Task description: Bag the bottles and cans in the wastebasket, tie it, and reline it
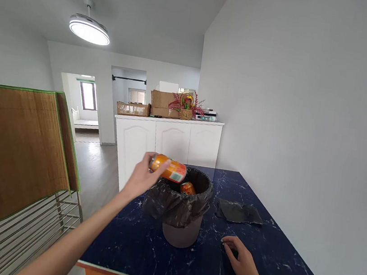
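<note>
My left hand (147, 173) is closed around an orange drink can (172, 169), held on its side over the left rim of a trash bin (180, 235). A black plastic bag (176, 209) lines the bin and folds down over its outside. Inside lies another orange can (188, 188), partly hidden by the bag's edge. On the dark blue marbled table (152, 260), to the right of the bin, rests my right hand (238, 258). Its fingers are loosely bent, with a gap between thumb and forefinger and nothing visible in them.
A folded black plastic bag (239, 212) lies right of the bin. Beyond the table stands a white cabinet (172, 140) bearing cardboard boxes (163, 102) and a flower basket (185, 113). At left, a bamboo mat (18, 146) hangs over a metal rack (31, 225). A wall borders the right.
</note>
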